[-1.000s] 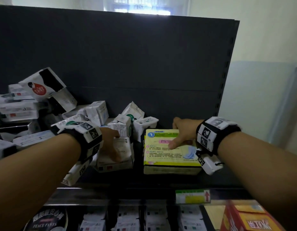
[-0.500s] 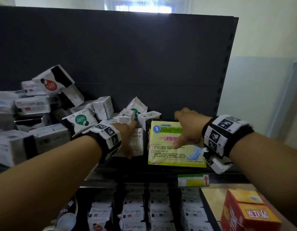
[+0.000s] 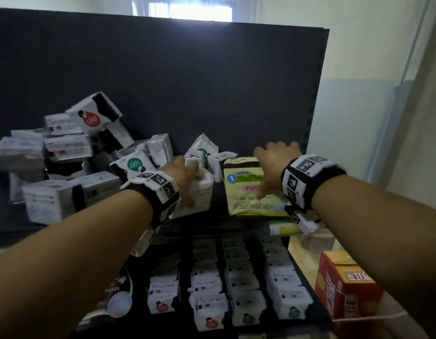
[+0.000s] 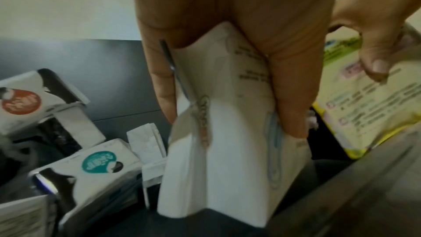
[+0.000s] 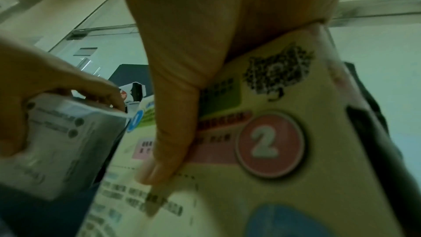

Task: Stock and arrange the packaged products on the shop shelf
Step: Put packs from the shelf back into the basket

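Both hands up at the top shelf (image 3: 207,226), dark back panel (image 3: 163,81) behind. Left hand (image 3: 187,178) grips a white pack (image 3: 199,194); in the left wrist view its fingers (image 4: 289,96) and thumb curl round the pack's upper end, lower end at the shelf. Right hand (image 3: 273,162) holds a yellow pack (image 3: 248,192) standing tilted just right of the white one; thumb (image 5: 168,141) presses the printed face, fingers over the top edge. The two packs sit side by side, a narrow gap between them. Left of them, a loose heap of white packs (image 3: 65,167) lies jumbled against the back panel, some with red or green round labels. Lower shelf (image 3: 317,297) carries neat rows of small white packs (image 3: 236,289). Red carton (image 3: 346,289) at lower right.
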Available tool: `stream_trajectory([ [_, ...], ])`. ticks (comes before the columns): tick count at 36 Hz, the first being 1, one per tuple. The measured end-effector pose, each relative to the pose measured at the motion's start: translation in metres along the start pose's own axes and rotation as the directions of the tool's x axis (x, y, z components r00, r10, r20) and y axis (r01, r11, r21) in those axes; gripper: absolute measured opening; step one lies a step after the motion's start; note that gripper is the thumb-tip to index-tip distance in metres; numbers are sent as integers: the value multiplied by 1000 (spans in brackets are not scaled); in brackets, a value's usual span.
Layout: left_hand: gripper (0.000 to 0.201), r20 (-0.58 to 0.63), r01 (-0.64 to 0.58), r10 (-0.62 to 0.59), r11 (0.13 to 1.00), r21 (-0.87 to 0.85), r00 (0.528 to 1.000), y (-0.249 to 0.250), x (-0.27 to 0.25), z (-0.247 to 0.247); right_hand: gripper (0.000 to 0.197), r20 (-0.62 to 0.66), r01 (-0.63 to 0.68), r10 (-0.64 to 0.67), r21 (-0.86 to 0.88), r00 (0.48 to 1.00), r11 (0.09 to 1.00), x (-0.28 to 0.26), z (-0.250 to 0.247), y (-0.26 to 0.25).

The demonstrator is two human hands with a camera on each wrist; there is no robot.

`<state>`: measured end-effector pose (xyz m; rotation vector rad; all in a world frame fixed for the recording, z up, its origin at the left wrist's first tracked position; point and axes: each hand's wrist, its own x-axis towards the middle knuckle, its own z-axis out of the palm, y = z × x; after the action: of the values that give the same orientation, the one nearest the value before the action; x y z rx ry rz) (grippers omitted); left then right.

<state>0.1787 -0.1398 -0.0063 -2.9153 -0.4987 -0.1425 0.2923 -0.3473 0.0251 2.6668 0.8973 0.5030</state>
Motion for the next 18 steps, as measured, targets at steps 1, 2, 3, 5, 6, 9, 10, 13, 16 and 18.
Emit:
stream_trajectory([
  [1, 95, -15, 7, -7, 1000, -18, 1000, -8, -9, -2, 105, -21, -7, 6, -19, 1000, 1000, -6, -7, -9],
  [2, 95, -33, 11, -12, 999, -30, 999, -17, -19, -3, 104, -34, -13, 12, -28, 999, 1000, -13, -14, -18],
  [3, 96, -49, 16, -18, 999, -44, 999, -26, -29, -3, 104, -41, -21, 20, -26, 999, 999, -21, -22, -28],
  [5, 97, -63, 33, -38, 996, -88, 997, -46, -50, -2, 102, -38, -37, 38, 15, 999, 999, -36, -38, -48],
  [6, 97, -65, 42, -49, 993, -111, 997, -56, -61, 1, 100, -27, -40, 41, 45, 999, 998, -43, -46, -59],
  [9, 95, 1, 56, -57, 978, -203, 998, -86, -93, 14, 99, 40, -20, 15, 137, 999, 990, -67, -64, -93],
  [10, 95, 44, 65, -56, 969, -236, 997, -95, -104, 20, 99, 65, -7, -4, 171, 998, 985, -74, -69, -104],
  [13, 93, 175, 125, -72, 943, -310, 982, -115, -136, 44, 97, 129, 58, -92, 252, 987, 966, -93, -75, -138],
  [16, 89, 272, 146, -51, 927, -344, 961, -129, -164, 77, 98, 209, 128, -190, 280, 959, 952, -106, -66, -175],
  [18, 87, 368, 175, -47, 930, -324, 929, -135, -177, 106, 101, 299, 157, -256, 318, 919, 935, -111, -51, -201],
])
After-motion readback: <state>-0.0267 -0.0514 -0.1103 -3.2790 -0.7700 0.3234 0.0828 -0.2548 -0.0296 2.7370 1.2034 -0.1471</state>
